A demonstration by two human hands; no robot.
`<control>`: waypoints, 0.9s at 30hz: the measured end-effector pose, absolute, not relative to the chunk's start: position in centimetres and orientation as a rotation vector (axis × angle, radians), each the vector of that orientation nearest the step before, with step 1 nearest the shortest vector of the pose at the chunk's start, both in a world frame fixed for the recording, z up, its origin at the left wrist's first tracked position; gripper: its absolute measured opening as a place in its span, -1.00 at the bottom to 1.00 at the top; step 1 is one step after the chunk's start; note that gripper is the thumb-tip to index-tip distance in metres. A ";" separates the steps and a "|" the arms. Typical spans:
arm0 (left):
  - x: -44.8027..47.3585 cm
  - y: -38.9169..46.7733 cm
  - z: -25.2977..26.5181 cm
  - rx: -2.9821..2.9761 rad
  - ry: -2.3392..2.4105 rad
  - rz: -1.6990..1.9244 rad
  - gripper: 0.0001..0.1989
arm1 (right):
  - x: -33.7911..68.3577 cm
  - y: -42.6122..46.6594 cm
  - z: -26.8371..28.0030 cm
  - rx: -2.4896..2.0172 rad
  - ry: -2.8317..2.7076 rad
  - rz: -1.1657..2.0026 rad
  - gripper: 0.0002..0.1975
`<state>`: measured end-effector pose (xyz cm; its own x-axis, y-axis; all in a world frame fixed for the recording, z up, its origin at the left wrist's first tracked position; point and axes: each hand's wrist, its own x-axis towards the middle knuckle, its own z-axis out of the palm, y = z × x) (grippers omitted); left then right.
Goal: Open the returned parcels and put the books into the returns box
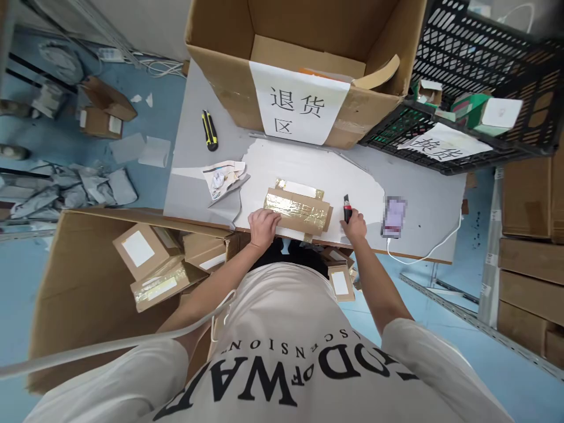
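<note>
A small cardboard box (298,212) crossed with shiny tape lies on a white sheet near the table's front edge. My left hand (263,226) is closed on the box's near left corner. In my right hand (354,227) is a red-and-black utility knife (347,210), its dark blade tip pointing away from me. The knife is to the right of the box, apart from it. At the back left of the table lies a yellow-and-black utility knife (210,130). Crumpled printed paper (224,178) rests left of the box.
A large open carton (215,79) with a white paper sign stands at the back, beside a black plastic crate (462,151). A phone (393,217) with a white cable lies on the right. Below left, another big carton (57,294) holds several small boxes (147,252).
</note>
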<state>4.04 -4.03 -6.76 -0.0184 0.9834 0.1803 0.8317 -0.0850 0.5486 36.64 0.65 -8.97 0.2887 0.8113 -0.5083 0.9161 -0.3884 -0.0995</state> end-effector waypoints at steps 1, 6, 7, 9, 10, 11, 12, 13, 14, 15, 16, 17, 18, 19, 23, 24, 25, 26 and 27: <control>4.0 -4.0 -6.6 2.060 1.826 0.725 -0.78 | 36.8 0.8 -8.6 2.331 1.631 -0.756 -0.41; 3.9 -4.2 -6.6 2.164 1.529 0.585 -0.61 | 34.2 2.3 -1.6 2.203 2.238 -0.761 -0.41; 4.0 -4.2 -6.8 2.125 1.525 0.588 -0.63 | 32.9 2.8 0.1 2.018 2.369 -0.782 -0.41; 4.1 -4.2 -7.1 2.039 1.528 0.609 -0.67 | 29.9 3.6 3.0 1.538 2.497 -0.808 -0.40; 4.2 -4.2 -7.2 2.007 1.524 0.618 -0.68 | 28.3 4.0 3.9 1.346 2.510 -0.784 -0.38; 4.2 -4.2 -7.3 1.986 1.515 0.626 -0.68 | 26.8 4.4 4.5 1.201 2.504 -0.747 -0.37; 4.2 -4.1 -7.3 1.974 1.506 0.632 -0.69 | 25.5 4.8 4.8 1.096 2.490 -0.702 -0.35; 4.2 -4.1 -7.4 1.967 1.499 0.642 -0.69 | 24.4 5.0 4.8 1.029 2.476 -0.656 -0.35; 4.2 -4.1 -7.4 1.961 1.493 0.657 -0.70 | 23.6 5.2 4.7 0.990 2.465 -0.612 -0.35; 4.2 -4.1 -7.4 1.953 1.487 0.678 -0.71 | 23.0 5.4 4.5 0.967 2.457 -0.576 -0.36; 4.2 -4.1 -7.4 1.942 1.482 0.704 -0.72 | 22.7 5.5 4.2 0.951 2.454 -0.547 -0.37; 4.2 -4.1 -7.3 1.929 1.476 0.727 -0.73 | 22.5 5.6 4.1 0.938 2.451 -0.525 -0.38; 4.2 -4.1 -7.3 1.918 1.471 0.743 -0.73 | 22.4 5.6 4.0 0.927 2.448 -0.506 -0.38; 4.2 -4.1 -7.2 1.911 1.469 0.746 -0.73 | 22.4 5.5 3.9 0.914 2.445 -0.491 -0.38; 4.2 -4.2 -7.3 1.946 1.467 0.670 -0.69 | 22.5 5.3 4.5 0.903 2.431 -0.463 -0.39; 4.2 -4.1 -7.3 1.963 1.464 0.650 -0.67 | 22.5 5.2 4.7 0.911 2.424 -0.466 -0.39; 4.2 -4.1 -7.4 1.978 1.458 0.635 -0.66 | 22.5 5.1 4.8 0.928 2.412 -0.465 -0.39; 4.1 -4.1 -7.5 1.988 1.452 0.629 -0.66 | 22.7 5.1 5.0 0.940 2.398 -0.469 -0.38; 4.0 -4.0 -7.5 1.993 1.448 0.627 -0.66 | 23.1 5.0 5.2 0.947 2.382 -0.474 -0.38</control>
